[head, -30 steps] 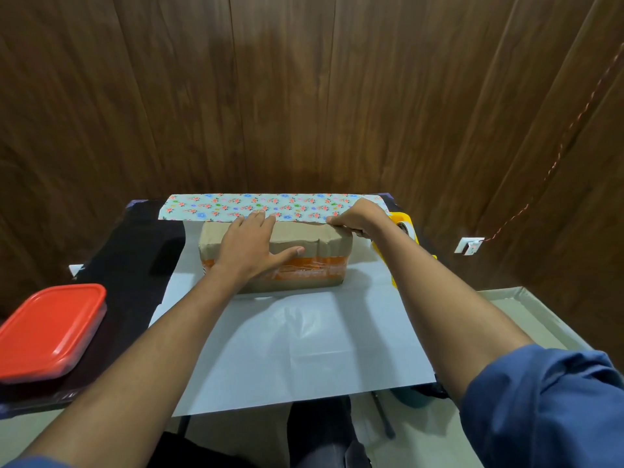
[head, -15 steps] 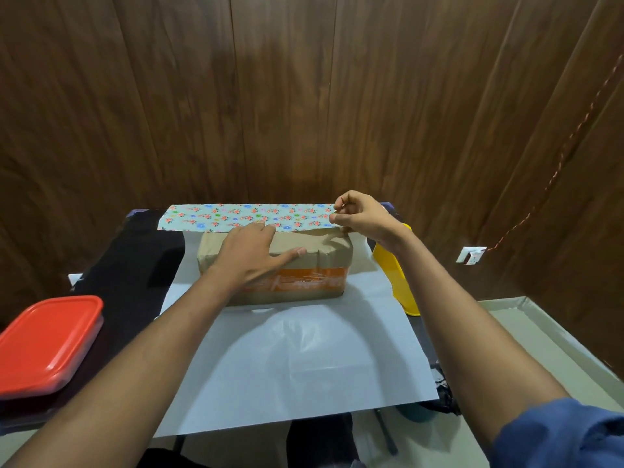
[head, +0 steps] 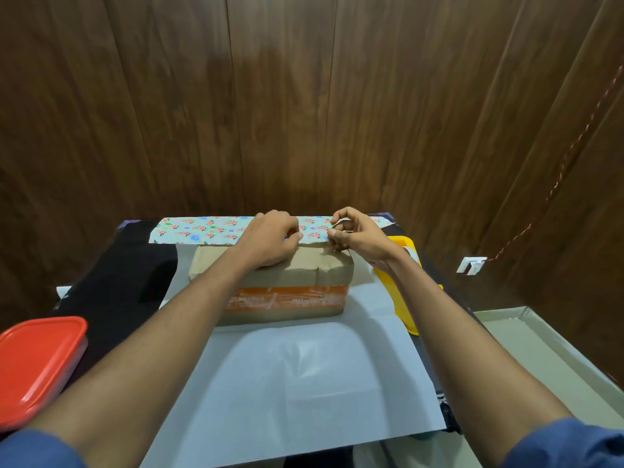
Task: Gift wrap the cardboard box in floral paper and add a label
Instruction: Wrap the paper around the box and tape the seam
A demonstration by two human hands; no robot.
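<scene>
Both hands, left point(head: 270, 239) and right point(head: 356, 236), pinch the floral paper point(head: 202, 229) edge folded over the cardboard box point(head: 304, 282), which stands on the paper's white underside.

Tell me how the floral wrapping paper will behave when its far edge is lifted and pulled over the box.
The floral wrapping paper is a thin sheet whose far edge already curls printed-side up, so it will probably flop and fold easily. The creases in its white underside suggest it wrinkles readily. With the cardboard box sitting on it, it likely won't slide. Both the left hand and right hand are at that edge.
</scene>
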